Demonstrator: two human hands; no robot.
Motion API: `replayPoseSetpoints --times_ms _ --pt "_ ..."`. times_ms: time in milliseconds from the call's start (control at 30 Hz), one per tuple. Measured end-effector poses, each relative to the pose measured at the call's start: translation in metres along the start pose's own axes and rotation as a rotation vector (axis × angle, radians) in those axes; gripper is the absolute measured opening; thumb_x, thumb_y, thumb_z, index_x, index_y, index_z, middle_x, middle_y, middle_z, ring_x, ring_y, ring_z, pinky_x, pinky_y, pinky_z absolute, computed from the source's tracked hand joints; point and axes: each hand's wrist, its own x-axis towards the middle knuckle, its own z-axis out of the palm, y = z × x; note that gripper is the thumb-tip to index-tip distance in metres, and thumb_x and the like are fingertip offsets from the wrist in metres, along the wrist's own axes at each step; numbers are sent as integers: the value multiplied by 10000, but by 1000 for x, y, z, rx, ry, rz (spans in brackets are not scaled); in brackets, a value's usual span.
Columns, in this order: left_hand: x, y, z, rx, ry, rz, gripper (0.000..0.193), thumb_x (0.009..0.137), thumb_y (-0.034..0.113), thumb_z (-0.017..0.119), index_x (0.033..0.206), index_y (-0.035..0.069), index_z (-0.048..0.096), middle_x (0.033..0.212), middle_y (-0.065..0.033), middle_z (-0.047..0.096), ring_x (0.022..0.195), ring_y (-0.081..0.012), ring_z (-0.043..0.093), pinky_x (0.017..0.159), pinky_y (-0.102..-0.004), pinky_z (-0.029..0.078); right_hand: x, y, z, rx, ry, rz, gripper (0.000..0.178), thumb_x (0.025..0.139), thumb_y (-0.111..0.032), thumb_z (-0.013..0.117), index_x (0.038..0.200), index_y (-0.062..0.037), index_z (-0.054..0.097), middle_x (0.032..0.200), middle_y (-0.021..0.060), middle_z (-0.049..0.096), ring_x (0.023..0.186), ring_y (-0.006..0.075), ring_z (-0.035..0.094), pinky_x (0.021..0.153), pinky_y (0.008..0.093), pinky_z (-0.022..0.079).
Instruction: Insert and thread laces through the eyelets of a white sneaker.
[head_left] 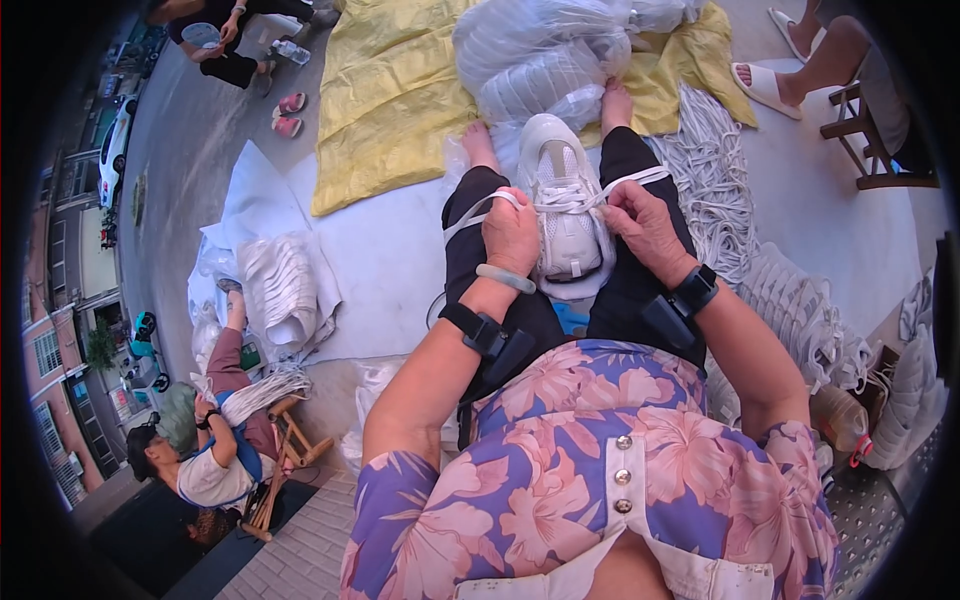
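A white sneaker point(572, 243) rests between my knees, its toe pointing away from me. White shoelaces point(572, 197) cross its tongue, with a loose end drawn out to each side. My left hand point(510, 235), closed in a fist at the shoe's left edge, grips one end, which trails over my left thigh. At the right edge of the opening, my right hand point(648, 228) pinches the other lace close to the eyelets. Part of that lace arches above the hand onto my right thigh. The fingertips of my left hand are partly hidden.
Beyond my feet lie plastic-wrapped white bundles point(545, 85) on a yellow sheet point(390, 90). A heap of white laces point(712, 190) and stacked shoe parts point(790, 305) are on my right. More stacked pieces point(280, 290) lie left. A seated person point(215, 460) works lower left; others are at the top corners.
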Motion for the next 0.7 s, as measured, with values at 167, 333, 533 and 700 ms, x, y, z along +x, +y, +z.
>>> replayPoseSetpoints --times_ms 167,333,533,700 --pt "0 13 -4 114 -85 100 113 755 113 546 817 24 515 683 -182 586 666 -364 585 624 -420 453 2 1 5 53 12 23 121 800 -86 618 808 -28 513 640 -2 486 580 59 444 527 222 397" --pt "16 13 -21 114 -313 -196 223 739 197 641 737 27 497 604 -164 563 581 -307 570 548 -386 452 5 -6 7 79 -3 16 107 807 -82 612 808 -26 521 645 -5 484 590 51 442 539 215 399" --pt "-16 46 -52 407 -229 178 368 658 274 739 774 18 502 624 -139 564 597 -316 572 564 -375 471 1 -31 14 -81 40 -174 68 780 -78 615 777 -42 557 670 45 530 579 149 512 554 263 429" --pt "-23 23 -39 281 -184 402 374 659 231 689 903 20 501 781 -163 583 720 -326 590 620 -394 469 8 -40 40 -581 -54 -438 57 701 -123 609 748 -94 594 686 74 521 640 282 565 556 383 448"
